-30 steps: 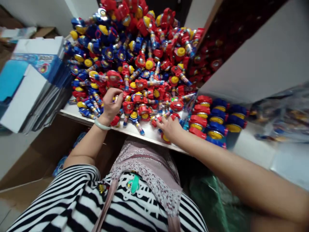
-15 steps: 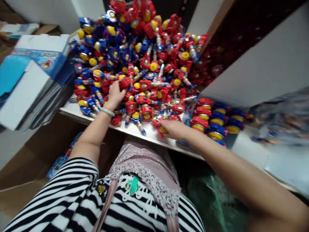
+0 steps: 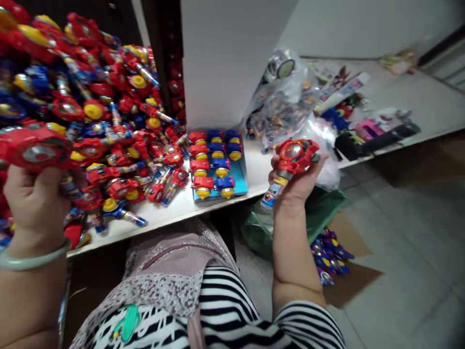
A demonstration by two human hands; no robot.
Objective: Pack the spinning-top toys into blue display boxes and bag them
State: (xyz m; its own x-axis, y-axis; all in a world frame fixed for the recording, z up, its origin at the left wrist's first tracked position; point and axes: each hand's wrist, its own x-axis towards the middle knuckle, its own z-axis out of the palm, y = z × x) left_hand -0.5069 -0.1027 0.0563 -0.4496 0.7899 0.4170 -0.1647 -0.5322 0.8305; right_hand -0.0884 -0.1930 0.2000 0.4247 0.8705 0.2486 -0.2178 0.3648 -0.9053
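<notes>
My left hand (image 3: 36,203), with a pale bangle at the wrist, is closed around a red spinning-top toy (image 3: 38,151) with a round silver face. It is held over the left side of a big pile of similar toys (image 3: 119,157), red and blue with yellow tops. Raised at the right, my right hand (image 3: 296,186) grips another red spinning-top toy (image 3: 296,154), whose clear, labelled tube points down to the left. Between the hands stands a blue display box (image 3: 240,180) with red and blue toys in rows, yellow tips downward.
A clear plastic bag (image 3: 286,104) of small items lies on the white shelf (image 3: 257,167), with assorted toys (image 3: 370,126) farther right. Below the edge hang a green bag (image 3: 254,232) and, on the floor, an open carton (image 3: 358,281) with blue toys. A white panel (image 3: 225,63) rises behind the box.
My view has swung right. Both hands have lifted off the pile, each now with a red toy in it; the right hand has moved right, beyond the display box.
</notes>
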